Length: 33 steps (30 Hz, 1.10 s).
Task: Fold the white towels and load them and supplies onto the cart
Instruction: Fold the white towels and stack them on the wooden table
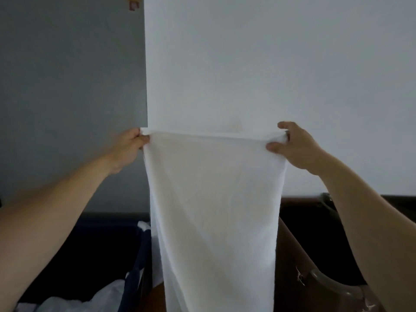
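Against the pale wall [270,64], left hand [132,143] at nine o'clock and right hand [295,146] at three pinch top corners of a seemingly light, limp white towel [213,199].

Hands: 2 — left hand [128,149], right hand [295,152].
White towel [213,210], hanging spread: 1.
Wall faces: 2 — grey wall [67,75], white wall [270,64].
Dark blue fabric bin [137,273], lower left: 1.
White cloth [105,296] in it: heaped, piece count cannot be told.
Brown furniture piece [290,255], right: 1.
Small yellow object [134,1], top edge, cut off: 1.
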Each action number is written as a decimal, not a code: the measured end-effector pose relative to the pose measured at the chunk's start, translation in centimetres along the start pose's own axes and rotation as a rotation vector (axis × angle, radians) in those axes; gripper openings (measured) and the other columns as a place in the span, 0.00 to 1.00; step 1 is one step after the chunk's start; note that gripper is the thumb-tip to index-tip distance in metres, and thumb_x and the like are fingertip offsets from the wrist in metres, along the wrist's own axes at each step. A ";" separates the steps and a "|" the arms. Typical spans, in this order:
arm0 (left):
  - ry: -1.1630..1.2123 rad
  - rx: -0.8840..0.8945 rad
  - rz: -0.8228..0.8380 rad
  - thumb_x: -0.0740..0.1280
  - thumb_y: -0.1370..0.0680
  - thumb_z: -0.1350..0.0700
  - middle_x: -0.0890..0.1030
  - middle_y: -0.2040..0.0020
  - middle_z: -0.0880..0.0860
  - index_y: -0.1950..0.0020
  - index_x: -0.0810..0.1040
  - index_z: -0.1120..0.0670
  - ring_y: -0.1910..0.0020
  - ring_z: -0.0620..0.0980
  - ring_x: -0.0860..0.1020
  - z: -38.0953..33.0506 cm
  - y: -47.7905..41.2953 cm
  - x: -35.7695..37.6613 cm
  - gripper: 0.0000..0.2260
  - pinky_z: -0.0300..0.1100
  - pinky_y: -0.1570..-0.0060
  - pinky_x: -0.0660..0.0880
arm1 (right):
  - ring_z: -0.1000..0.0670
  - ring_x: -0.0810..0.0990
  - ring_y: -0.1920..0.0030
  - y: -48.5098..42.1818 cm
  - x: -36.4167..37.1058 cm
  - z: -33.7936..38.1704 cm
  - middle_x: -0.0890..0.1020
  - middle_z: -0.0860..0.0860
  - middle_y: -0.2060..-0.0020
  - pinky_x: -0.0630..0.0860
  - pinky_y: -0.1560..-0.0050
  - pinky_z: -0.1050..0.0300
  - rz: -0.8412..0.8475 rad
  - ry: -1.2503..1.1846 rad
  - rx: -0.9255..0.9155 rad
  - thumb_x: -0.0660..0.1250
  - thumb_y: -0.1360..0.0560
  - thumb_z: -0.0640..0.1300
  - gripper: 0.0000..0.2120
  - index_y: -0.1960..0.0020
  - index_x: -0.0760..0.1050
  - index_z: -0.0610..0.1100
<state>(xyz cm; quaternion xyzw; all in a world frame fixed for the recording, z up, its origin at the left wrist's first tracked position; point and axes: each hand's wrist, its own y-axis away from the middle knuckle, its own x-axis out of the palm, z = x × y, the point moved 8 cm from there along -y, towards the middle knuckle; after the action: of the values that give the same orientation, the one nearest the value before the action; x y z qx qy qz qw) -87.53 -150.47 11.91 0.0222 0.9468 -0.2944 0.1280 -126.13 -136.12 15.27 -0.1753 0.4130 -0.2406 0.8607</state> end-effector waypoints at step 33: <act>0.256 -0.051 -0.149 0.58 0.16 0.58 0.74 0.57 0.50 0.50 0.76 0.56 0.61 0.47 0.75 1.1 -1.4 0.4 0.08 0.40 0.71 0.81 | 0.48 0.79 0.77 -0.7 0.7 -1.1 0.79 0.46 0.67 0.79 0.74 0.51 -0.302 -0.377 0.070 0.67 0.22 0.50 0.08 0.49 0.72 0.47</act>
<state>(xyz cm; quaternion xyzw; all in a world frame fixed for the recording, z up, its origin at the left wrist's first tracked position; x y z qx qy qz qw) -87.86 -152.20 11.72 -0.0141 0.9615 -0.2738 -0.0157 -126.82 -137.20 14.59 -0.2470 0.2056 -0.3436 0.8824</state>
